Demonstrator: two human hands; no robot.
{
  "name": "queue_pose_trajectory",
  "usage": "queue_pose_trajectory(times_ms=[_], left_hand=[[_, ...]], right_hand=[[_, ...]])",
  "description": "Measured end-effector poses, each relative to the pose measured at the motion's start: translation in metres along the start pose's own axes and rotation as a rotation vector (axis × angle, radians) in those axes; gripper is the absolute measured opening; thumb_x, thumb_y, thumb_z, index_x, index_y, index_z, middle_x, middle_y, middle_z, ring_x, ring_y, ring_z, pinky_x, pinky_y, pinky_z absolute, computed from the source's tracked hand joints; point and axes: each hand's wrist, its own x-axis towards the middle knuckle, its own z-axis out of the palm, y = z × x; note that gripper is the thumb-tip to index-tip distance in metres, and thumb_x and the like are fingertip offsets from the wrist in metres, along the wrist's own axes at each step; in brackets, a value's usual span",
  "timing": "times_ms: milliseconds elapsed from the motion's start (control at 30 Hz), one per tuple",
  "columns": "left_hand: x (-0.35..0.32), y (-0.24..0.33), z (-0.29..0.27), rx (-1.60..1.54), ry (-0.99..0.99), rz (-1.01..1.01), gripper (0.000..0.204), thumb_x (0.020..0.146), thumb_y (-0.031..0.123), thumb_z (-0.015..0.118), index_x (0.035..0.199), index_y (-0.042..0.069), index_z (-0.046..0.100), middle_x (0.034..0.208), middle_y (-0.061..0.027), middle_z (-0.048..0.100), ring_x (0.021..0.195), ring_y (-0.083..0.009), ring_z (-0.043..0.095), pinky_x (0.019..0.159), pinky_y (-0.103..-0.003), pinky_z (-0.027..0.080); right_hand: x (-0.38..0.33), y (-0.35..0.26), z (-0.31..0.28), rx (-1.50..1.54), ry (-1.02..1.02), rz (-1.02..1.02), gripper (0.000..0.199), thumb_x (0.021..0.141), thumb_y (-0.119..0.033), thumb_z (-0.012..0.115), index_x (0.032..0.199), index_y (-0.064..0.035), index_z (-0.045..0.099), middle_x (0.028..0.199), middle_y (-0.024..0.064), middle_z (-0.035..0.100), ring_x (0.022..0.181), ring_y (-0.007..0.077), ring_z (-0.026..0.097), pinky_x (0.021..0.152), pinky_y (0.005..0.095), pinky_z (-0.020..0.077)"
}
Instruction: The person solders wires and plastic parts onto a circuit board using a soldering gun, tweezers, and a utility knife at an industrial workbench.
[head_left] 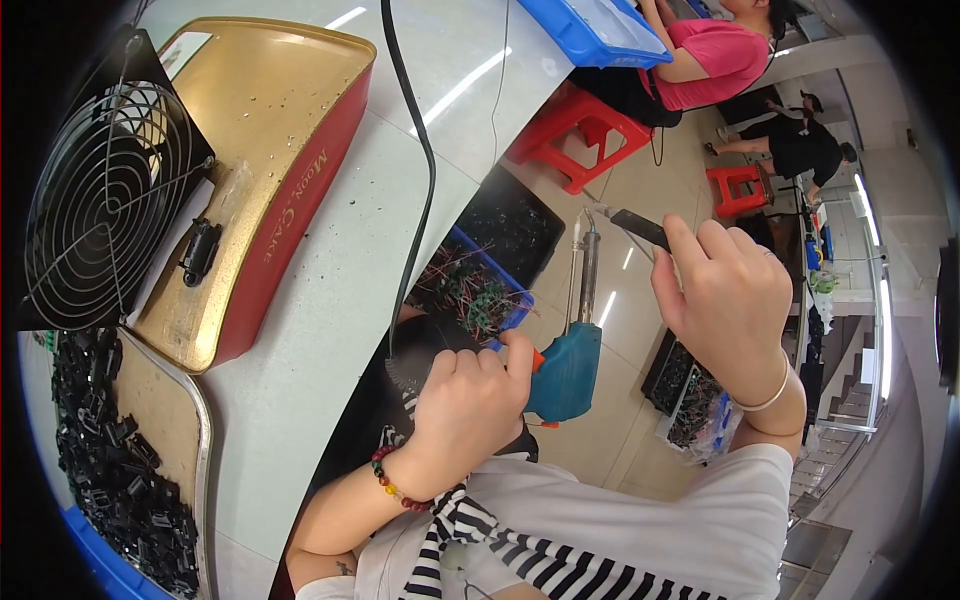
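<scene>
The soldering gun (568, 360), teal-bodied with an orange trigger and a long metal barrel, points upward between the two hands, off the edge of the white table (330, 300). The left hand (470, 400) is clenched around its grip, thumb near the trigger; a beaded bracelet (392, 484) sits on that wrist. The barrel tip ends just beside a small dark flat part (640, 228), which the right hand (728, 295) grasps between thumb and fingertips, above and right of the gun. A thin bangle (768, 396) circles the right wrist.

Just left of the left hand, a blue bin (476, 288) holds wired components, and a black cable (420, 150) runs up across the table. Farther left lie a gold and red tin lid (262, 170), a black wire-guard fan (105, 200), and a tray of black plastic parts (110, 470).

Below the right hand, trays of dark parts (685, 385) rest on the floor. Beyond the right hand stand red stools (585, 130), with another person in a pink shirt (710, 55) seated at a blue crate (600, 28).
</scene>
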Motion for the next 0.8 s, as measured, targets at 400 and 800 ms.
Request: queue_pose_trajectory(times_ms=[400,800], left_hand=[[-0.008,-0.005,-0.01,-0.003,-0.009,-0.061,0.038,0.062,0.013,0.063,0.099,0.003,0.058,0.056,-0.0006,0.046,0.049,-0.0158,0.048,0.052,-0.029,0.033],[-0.019,-0.006,-0.024,-0.023,-0.016,-0.103,0.064,0.045,0.021,0.072,0.104,0.002,0.059,0.056,-0.0013,0.048,0.049,-0.0174,0.05,0.052,-0.029,0.036]], right_hand=[[0.036,0.033,0.072,1.055,-0.051,0.243,0.021,0.094,-0.026,0.053,0.085,-0.0087,0.061,0.054,0.0038,0.049,0.046,0.0161,0.046,0.048,0.0268,0.0384],[0.029,0.0,0.185,1.962,-0.677,0.551,0.041,0.101,-0.04,0.039,0.081,-0.0076,0.055,0.051,-0.0074,0.034,0.045,0.0035,0.025,0.044,0.0205,0.0183]])
